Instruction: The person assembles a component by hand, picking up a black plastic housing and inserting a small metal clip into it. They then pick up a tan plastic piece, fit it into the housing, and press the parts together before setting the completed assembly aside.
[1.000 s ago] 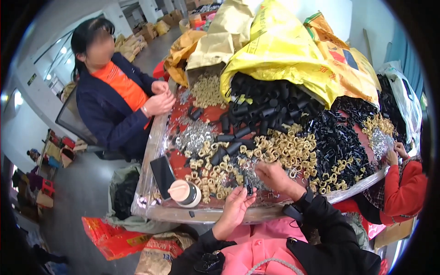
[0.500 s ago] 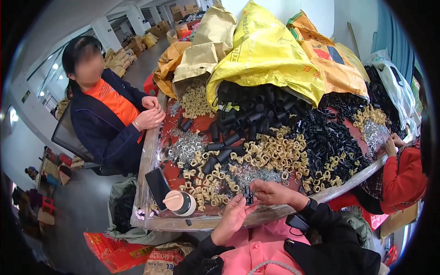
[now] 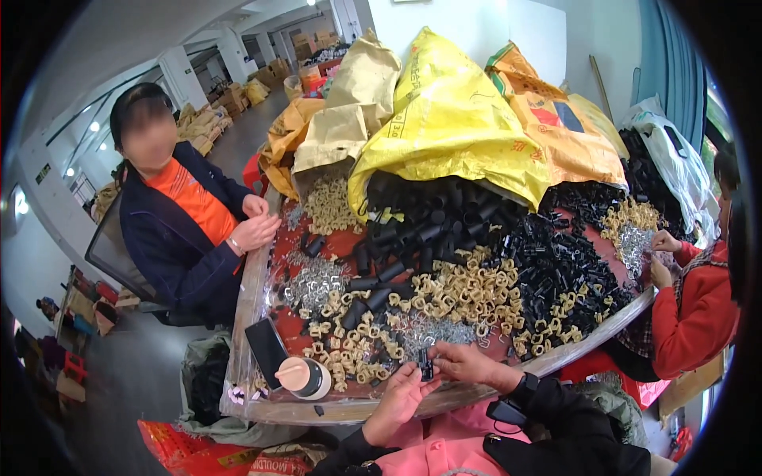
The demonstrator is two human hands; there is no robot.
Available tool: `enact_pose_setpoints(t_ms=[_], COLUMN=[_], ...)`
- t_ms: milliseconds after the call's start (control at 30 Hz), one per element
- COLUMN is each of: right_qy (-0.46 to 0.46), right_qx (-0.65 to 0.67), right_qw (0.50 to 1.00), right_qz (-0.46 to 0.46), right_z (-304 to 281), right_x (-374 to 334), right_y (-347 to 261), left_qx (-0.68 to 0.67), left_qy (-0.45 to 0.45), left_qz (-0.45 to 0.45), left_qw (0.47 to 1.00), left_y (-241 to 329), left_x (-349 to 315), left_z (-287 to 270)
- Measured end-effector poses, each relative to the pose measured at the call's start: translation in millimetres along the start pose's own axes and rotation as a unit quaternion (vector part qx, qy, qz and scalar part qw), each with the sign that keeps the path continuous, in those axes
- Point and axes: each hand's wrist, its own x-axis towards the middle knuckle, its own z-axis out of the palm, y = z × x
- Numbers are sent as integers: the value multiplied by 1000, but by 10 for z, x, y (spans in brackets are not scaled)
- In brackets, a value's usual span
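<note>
A small black plastic part (image 3: 426, 366) stands between my hands, just over the table's near edge. My left hand (image 3: 402, 398) grips it between thumb and fingers from below. From the right, my right hand (image 3: 468, 364) is closed in a pinch against the part's upper side; whatever lies between those fingertips is too small to name. Right beyond my hands spreads a pile of small silvery metal clips (image 3: 425, 332). Tan ring-shaped pieces (image 3: 468, 295) are heaped behind it, and more lie to the left.
A pink-lidded cup (image 3: 308, 378) and a phone (image 3: 266, 347) lie on the table's left corner. Black tubes (image 3: 429, 230) spill from a yellow sack (image 3: 448, 119); small black parts (image 3: 556, 274) cover the right. One co-worker (image 3: 186, 214) sits at left, another (image 3: 690, 301) at right.
The view has tilted slightly, so the table and my hands sit lower in it. Both hands stay at the black part. At right, the co-worker's hands show more fully.
</note>
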Motion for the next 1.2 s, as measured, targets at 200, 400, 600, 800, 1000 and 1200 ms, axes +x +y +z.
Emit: enact_pose_setpoints(t_ms=[200, 400, 600, 800, 1000, 1200], right_qy=[-3, 21, 118, 141, 95, 51], right_qx=[34, 258, 159, 67, 156, 205], right_qw=[999, 962, 976, 986, 981, 977], right_qz=[19, -86, -90, -60, -72, -29], right_z=[47, 98, 60, 33, 5, 29], right_x=[40, -158, -162, -143, -178, -231], right_y=[225, 137, 290, 334, 343, 310], left_qx=[-7, 1, -63, -105, -86, -29], left_qy=[-24, 32, 34, 43, 44, 62], left_qz=[5, 17, -28, -57, -77, -84], left_qw=[1000, 999, 997, 992, 992, 994], left_y=[-2, 2, 13, 30, 2, -5], left_x=[-8, -50, 60, 62, 22, -51], left_z=[25, 120, 66, 92, 1, 69])
